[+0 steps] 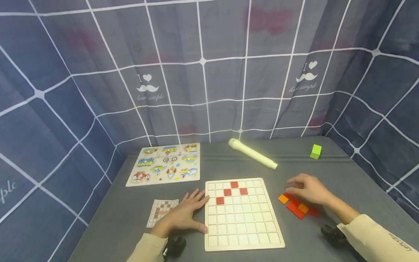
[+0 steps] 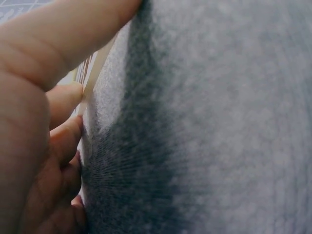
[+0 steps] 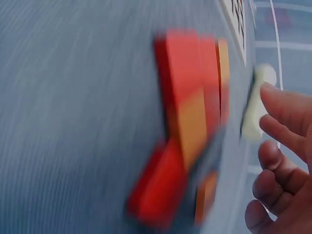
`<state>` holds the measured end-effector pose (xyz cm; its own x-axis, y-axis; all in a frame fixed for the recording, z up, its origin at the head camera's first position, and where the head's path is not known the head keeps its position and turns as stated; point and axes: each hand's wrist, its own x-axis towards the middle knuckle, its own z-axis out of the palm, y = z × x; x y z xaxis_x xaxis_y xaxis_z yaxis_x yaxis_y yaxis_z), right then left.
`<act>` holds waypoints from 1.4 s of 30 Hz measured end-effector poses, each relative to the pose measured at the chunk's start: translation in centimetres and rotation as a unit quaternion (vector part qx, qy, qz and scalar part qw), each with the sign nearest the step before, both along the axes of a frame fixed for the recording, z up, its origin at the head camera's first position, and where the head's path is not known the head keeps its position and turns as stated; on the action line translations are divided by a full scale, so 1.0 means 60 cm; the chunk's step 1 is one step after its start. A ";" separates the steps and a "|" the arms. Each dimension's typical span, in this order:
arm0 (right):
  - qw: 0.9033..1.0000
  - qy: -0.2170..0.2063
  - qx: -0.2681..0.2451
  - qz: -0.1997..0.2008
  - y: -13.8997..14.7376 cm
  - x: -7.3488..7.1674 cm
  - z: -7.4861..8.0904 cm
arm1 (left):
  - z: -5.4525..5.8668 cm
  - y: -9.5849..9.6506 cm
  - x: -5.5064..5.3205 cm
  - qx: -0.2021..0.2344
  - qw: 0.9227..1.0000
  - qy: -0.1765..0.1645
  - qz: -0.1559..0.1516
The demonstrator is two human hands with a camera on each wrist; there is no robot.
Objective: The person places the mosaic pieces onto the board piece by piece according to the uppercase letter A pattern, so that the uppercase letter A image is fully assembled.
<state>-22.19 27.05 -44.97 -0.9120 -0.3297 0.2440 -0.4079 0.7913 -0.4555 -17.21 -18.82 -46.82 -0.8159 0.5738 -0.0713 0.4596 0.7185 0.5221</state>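
Observation:
A pale wooden grid board (image 1: 243,218) lies on the table with several red squares (image 1: 227,192) set in its upper rows. My left hand (image 1: 184,214) rests flat beside it, fingers spread, fingertips and thumb touching the board's left edge. Partly under that hand's side is a pattern card (image 1: 161,210) with brown and orange squares. To the right of the board, my right hand (image 1: 309,188) hovers at a loose pile of red tiles (image 1: 296,209) and orange tiles (image 1: 283,199). In the right wrist view its fingers (image 3: 287,109) are loosely bent and hold nothing.
A picture puzzle board (image 1: 165,163) with vehicles lies at the back left. Behind the grid board is a cream-coloured stick (image 1: 253,153) with a rounded end. A green block (image 1: 315,151) stands at the back right. A checked curtain (image 1: 222,83) surrounds the table.

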 end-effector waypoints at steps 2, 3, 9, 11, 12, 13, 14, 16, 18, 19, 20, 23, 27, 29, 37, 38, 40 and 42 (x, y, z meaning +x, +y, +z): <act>1.000 -0.009 0.008 -0.004 0.020 0.006 0.002 | -0.001 -0.002 0.001 -0.001 1.000 -0.002 -0.001; 1.000 -0.014 0.009 -0.002 0.028 0.008 0.002 | -0.002 -0.003 0.001 -0.001 1.000 -0.003 -0.001; 0.999 -0.022 0.017 0.016 0.045 0.014 -0.005 | -0.005 -0.008 0.002 0.000 1.000 -0.001 -0.001; 0.999 -0.023 0.020 0.023 0.043 0.016 -0.007 | -0.006 -0.008 0.002 0.001 1.000 -0.001 -0.002; 0.999 -0.022 0.019 0.028 0.042 0.016 -0.008 | -0.007 -0.008 0.002 0.002 1.000 -0.001 -0.002; 0.999 -0.018 0.018 0.033 0.040 0.015 -0.009 | -0.008 -0.008 0.003 0.002 1.000 -0.002 -0.003; 0.999 -0.016 0.018 0.037 0.039 0.014 -0.010 | -0.008 -0.007 0.003 0.003 1.000 -0.002 -0.003; 0.999 -0.009 0.015 0.043 0.036 0.011 -0.012 | -0.010 -0.007 0.002 0.004 1.000 -0.001 -0.004; 0.999 -0.003 0.013 0.047 0.033 0.007 -0.015 | -0.011 -0.007 0.002 0.004 1.000 -0.001 -0.004; 0.999 0.000 0.013 0.048 0.031 0.005 -0.016 | -0.011 -0.007 0.001 0.003 1.000 0.000 -0.004; 0.999 0.002 0.016 0.047 0.030 0.003 -0.017 | -0.011 -0.006 0.001 0.002 1.000 0.001 -0.004; 0.999 0.005 0.018 0.041 0.025 -0.002 -0.022 | -0.010 -0.005 -0.001 0.001 1.000 0.000 -0.004; 1.000 -0.010 0.013 0.018 0.020 -0.008 -0.028 | -0.009 -0.004 -0.002 -0.001 1.000 -0.003 -0.006; 1.000 -0.021 0.011 0.006 0.018 -0.011 -0.029 | -0.009 -0.004 -0.002 -0.003 1.000 0.000 -0.005; 1.000 -0.011 0.023 0.000 0.015 -0.022 -0.029 | -0.002 -0.001 -0.003 -0.003 1.000 0.003 0.007; 1.000 -0.010 0.024 -0.004 0.016 -0.022 -0.029 | 0.000 -0.001 -0.003 -0.003 1.000 0.002 0.008; 1.000 -0.010 0.025 -0.010 0.017 -0.021 -0.028 | 0.001 0.000 -0.003 -0.003 1.000 0.000 0.008; 0.999 -0.017 0.024 -0.012 0.018 -0.019 -0.027 | 0.002 0.000 -0.003 -0.003 1.000 -0.004 0.009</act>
